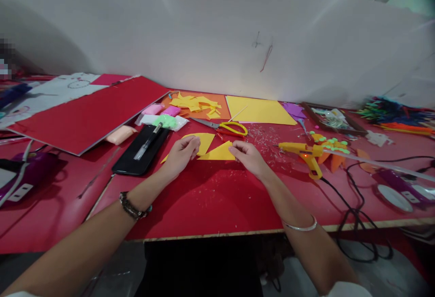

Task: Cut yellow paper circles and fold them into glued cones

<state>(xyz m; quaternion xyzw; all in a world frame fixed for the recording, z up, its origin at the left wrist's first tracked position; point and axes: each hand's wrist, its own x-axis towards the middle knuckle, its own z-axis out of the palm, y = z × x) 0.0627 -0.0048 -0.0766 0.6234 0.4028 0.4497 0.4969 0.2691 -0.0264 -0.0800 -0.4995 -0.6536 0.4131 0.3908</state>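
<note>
Two yellow paper pieces lie between my hands on the red table. The curved piece (205,141) is partly covered by my left hand (181,154), whose fingers are curled together in a pinch. Whatever is between those fingers is hidden or too small to tell. My right hand (249,156) pinches the right end of the pointed yellow paper piece (219,153) between thumb and fingers. Just beyond them rest scissors (234,128) with yellow handles, blades pointing left. To the right of my right hand, a yellow hot glue gun (302,152) lies on its side with a small red light showing.
A black phone (136,163) with a pen on it lies left, near a large red board (95,111). Yellow scraps (195,103) and a yellow sheet (260,110) are at the back. The glue gun's black cable (356,224) hangs over the table's front edge.
</note>
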